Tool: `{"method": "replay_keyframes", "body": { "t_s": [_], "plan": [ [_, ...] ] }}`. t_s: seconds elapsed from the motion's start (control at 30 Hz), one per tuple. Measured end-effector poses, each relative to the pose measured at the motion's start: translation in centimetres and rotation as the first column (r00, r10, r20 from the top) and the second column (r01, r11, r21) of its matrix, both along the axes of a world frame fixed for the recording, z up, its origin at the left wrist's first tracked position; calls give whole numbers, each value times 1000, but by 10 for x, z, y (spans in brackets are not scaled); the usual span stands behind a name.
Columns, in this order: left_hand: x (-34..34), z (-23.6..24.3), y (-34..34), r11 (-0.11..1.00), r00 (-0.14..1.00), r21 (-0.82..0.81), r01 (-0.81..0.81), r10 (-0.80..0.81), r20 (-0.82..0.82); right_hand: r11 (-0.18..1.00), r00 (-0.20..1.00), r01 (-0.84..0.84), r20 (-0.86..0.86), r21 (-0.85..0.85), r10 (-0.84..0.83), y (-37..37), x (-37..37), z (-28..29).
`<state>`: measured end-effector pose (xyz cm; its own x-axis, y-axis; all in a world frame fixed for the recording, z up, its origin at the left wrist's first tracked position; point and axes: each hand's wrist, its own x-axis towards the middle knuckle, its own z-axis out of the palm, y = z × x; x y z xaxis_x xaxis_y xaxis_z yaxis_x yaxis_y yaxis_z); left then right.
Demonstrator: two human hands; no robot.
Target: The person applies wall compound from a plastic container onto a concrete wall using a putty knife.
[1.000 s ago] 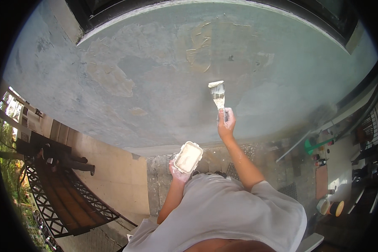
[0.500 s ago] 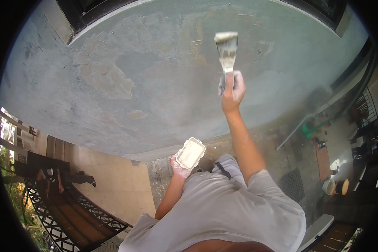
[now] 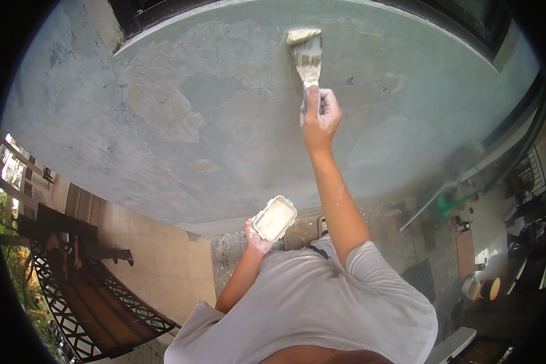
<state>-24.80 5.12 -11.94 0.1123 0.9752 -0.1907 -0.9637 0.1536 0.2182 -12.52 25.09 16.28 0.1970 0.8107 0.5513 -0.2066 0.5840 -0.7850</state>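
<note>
My right hand (image 3: 321,120) is raised to the grey-green wall (image 3: 236,158), closed round the handle of a putty knife (image 3: 309,59). A thick roll of white putty (image 3: 304,36) sits along the blade's top edge. The blade is at the upper wall; whether it presses on the surface I cannot tell. Lower down, in front of my waist, my left hand (image 3: 258,238) grips a shallow white plastic tub (image 3: 275,218). Pale putty fills part of the tub, and white smears cover the fingers of both hands.
Patchy filler marks (image 3: 164,109) show on the wall, below dark window frames (image 3: 164,15). At the left a person (image 3: 73,249) is near a metal-framed structure (image 3: 97,303). Low on the right are a green object (image 3: 448,205) and round containers (image 3: 480,288).
My right hand has moved the putty knife up and to the left across the wall. My left hand with the tub has hardly moved. The view has shifted slightly.
</note>
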Motion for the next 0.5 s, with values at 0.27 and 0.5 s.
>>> {"method": "replay_keyframes", "body": {
  "t_s": [0.27, 0.5],
  "plan": [
    [-4, 15, -14, 994, 993, -48, -95, 99, 72, 989, 984, 144, 105, 13, -145, -17, 16, -129],
    [-15, 7, -33, 991, 992, -39, -125, 126, 31, 991, 980, 135, 153, -21, -130, -23, -3, -116]
  ]
}}
